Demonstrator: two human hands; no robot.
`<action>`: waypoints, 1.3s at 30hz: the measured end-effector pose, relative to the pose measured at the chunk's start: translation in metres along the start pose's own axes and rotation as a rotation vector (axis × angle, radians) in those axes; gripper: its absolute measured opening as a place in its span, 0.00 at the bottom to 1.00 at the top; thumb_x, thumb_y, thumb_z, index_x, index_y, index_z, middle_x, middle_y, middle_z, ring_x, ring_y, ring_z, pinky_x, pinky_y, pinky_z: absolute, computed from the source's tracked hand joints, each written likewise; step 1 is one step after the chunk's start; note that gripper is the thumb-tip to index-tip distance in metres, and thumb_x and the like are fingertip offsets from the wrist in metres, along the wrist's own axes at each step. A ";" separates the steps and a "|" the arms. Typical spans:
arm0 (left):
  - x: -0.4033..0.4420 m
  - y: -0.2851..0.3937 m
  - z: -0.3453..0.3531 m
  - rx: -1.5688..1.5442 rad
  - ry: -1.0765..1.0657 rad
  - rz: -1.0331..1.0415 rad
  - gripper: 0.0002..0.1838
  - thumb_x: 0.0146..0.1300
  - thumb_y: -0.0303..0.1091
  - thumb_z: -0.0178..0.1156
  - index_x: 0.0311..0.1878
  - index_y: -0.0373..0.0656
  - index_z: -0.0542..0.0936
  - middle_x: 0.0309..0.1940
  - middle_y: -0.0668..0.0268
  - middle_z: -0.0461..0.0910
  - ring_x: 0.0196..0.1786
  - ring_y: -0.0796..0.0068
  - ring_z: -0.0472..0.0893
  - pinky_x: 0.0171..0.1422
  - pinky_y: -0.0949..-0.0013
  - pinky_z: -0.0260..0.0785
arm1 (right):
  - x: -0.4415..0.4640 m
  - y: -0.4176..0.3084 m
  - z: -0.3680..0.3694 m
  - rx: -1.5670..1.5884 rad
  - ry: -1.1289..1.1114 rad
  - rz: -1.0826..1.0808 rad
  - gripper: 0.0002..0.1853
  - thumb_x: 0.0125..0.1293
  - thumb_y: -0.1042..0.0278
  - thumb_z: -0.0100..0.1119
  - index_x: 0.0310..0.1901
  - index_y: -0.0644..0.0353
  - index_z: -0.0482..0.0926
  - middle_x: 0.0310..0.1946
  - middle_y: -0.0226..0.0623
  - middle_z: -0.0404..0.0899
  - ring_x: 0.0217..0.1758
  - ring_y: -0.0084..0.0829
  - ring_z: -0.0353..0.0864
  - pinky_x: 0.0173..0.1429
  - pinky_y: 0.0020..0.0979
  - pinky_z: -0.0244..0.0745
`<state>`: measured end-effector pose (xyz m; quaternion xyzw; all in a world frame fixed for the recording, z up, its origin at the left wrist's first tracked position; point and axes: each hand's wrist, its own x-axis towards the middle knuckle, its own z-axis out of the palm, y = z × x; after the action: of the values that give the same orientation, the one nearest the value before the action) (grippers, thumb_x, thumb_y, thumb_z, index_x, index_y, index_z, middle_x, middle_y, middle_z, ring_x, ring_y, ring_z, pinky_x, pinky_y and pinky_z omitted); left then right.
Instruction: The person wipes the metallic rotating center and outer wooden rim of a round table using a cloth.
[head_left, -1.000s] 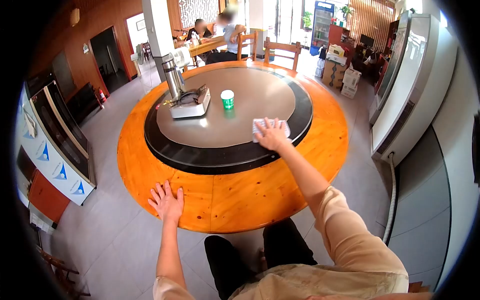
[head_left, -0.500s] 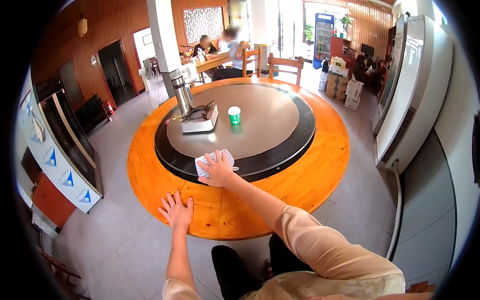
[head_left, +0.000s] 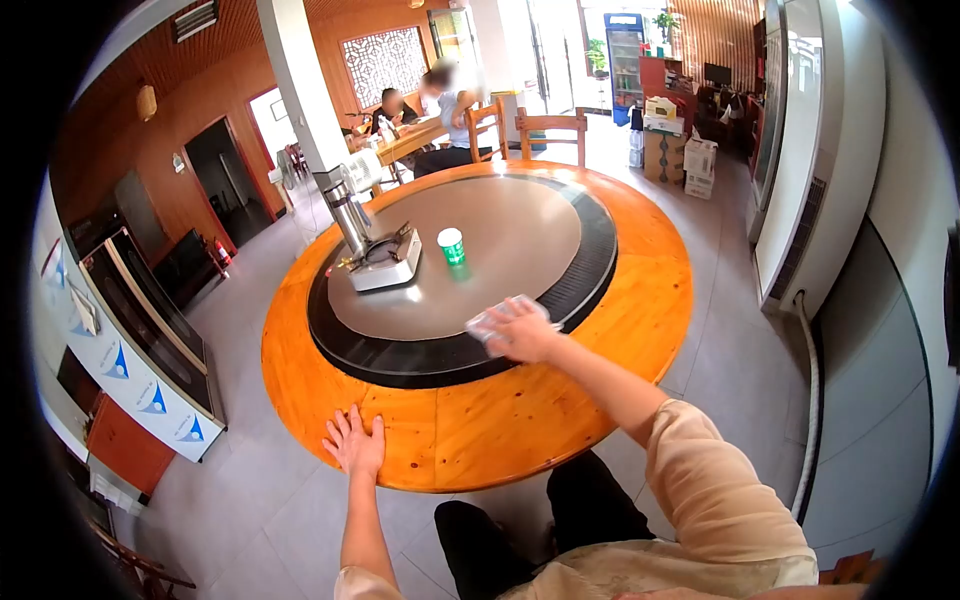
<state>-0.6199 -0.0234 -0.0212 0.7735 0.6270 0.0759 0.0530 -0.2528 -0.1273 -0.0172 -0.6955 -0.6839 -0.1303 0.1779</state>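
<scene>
one cup (head_left: 452, 247), one stove (head_left: 388, 268) beyond the cloth (head_left: 484, 326)

No legible text, blurred white marks (head_left: 455, 257) on green cup (head_left: 451, 240), blue triangle logos (head_left: 154, 400) on white panel (head_left: 135, 379)

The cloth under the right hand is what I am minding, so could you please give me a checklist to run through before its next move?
1. Right hand on the cloth: ok, it lies over it.
2. Cloth pressed flat on the turntable: cannot tell, the hand covers part of it and the image is blurred.
3. Green-and-white cup out of contact: ok, upright and apart from the cloth.
4. Stove out of contact: ok, left of the cup, apart from the cloth.
5. Left hand off the turntable: ok, spread on the wooden table.
6. Turntable surface dry: cannot tell, it shines with reflected light.
</scene>
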 end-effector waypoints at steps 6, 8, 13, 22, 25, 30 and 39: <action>0.000 -0.002 0.003 0.011 0.016 0.012 0.37 0.69 0.63 0.40 0.77 0.55 0.57 0.79 0.60 0.47 0.81 0.55 0.41 0.80 0.44 0.27 | -0.061 0.125 -0.037 -0.017 0.186 0.339 0.22 0.69 0.50 0.47 0.61 0.47 0.77 0.57 0.37 0.78 0.62 0.44 0.70 0.69 0.45 0.60; 0.001 -0.002 0.004 0.015 0.017 0.011 0.37 0.69 0.63 0.39 0.76 0.55 0.57 0.79 0.60 0.47 0.80 0.54 0.41 0.80 0.43 0.27 | -0.089 0.165 -0.034 0.022 0.220 0.448 0.22 0.68 0.52 0.47 0.60 0.49 0.77 0.56 0.38 0.78 0.62 0.43 0.70 0.69 0.45 0.60; 0.001 -0.003 0.007 0.022 0.030 0.025 0.38 0.69 0.63 0.39 0.76 0.53 0.57 0.79 0.58 0.47 0.80 0.52 0.42 0.80 0.42 0.28 | -0.129 0.177 -0.040 -0.171 0.020 0.585 0.26 0.71 0.47 0.43 0.67 0.43 0.71 0.70 0.33 0.66 0.73 0.48 0.59 0.76 0.52 0.48; 0.002 -0.007 0.010 -0.012 0.054 0.039 0.37 0.69 0.62 0.39 0.76 0.52 0.58 0.78 0.57 0.49 0.80 0.50 0.42 0.79 0.41 0.26 | -0.122 0.107 -0.028 -0.136 -0.164 0.511 0.24 0.70 0.45 0.45 0.67 0.27 0.69 0.73 0.30 0.61 0.75 0.58 0.54 0.74 0.64 0.40; 0.002 -0.008 0.009 -0.033 0.063 0.036 0.37 0.69 0.62 0.41 0.75 0.52 0.59 0.78 0.57 0.49 0.80 0.50 0.43 0.79 0.41 0.27 | -0.118 0.062 -0.013 -0.125 -0.172 0.412 0.25 0.69 0.45 0.47 0.68 0.25 0.68 0.73 0.33 0.62 0.74 0.64 0.54 0.71 0.69 0.42; 0.000 -0.008 0.006 -0.054 0.069 0.038 0.36 0.68 0.61 0.42 0.75 0.52 0.61 0.78 0.57 0.50 0.80 0.50 0.44 0.79 0.41 0.27 | -0.096 -0.058 -0.011 -0.105 -0.256 0.133 0.30 0.69 0.44 0.46 0.73 0.27 0.60 0.76 0.35 0.56 0.75 0.67 0.50 0.71 0.71 0.41; -0.001 -0.006 0.002 -0.056 0.052 0.022 0.37 0.68 0.62 0.42 0.75 0.54 0.60 0.78 0.59 0.49 0.80 0.52 0.43 0.79 0.43 0.27 | -0.092 -0.223 0.003 0.124 -0.089 -0.312 0.25 0.65 0.51 0.57 0.65 0.32 0.72 0.70 0.32 0.65 0.73 0.56 0.59 0.68 0.68 0.49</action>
<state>-0.6259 -0.0228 -0.0242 0.7764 0.6171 0.1141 0.0576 -0.4778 -0.2092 -0.0440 -0.5734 -0.7976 -0.0830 0.1678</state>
